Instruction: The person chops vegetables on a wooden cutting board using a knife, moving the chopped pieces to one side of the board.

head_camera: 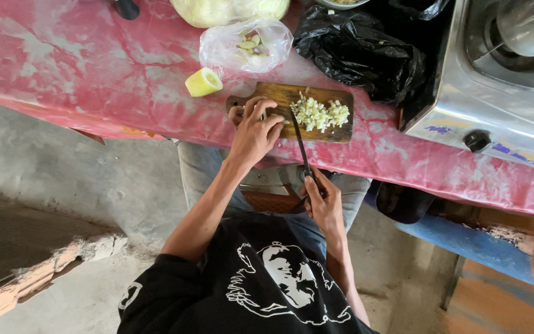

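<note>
The left hand [253,133] rests curled on the wooden board [335,133], fingers pressing a small pale piece against it. The right hand [322,201] is closed around the handle of a knife [300,145], whose dark blade reaches onto the board beside a heap of chopped bits [321,114]. The board lies on the pink tabletop [94,68], near a yellow chunk [203,82], a clear bag [245,46], a black bag [360,52] and a stove [502,93]

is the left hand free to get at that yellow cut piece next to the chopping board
Probably yes. The left hand rests on the wooden chopping board's left end, holding nothing large, and the yellow cut piece lies just beyond on bare pink table, with nothing between them.
</note>
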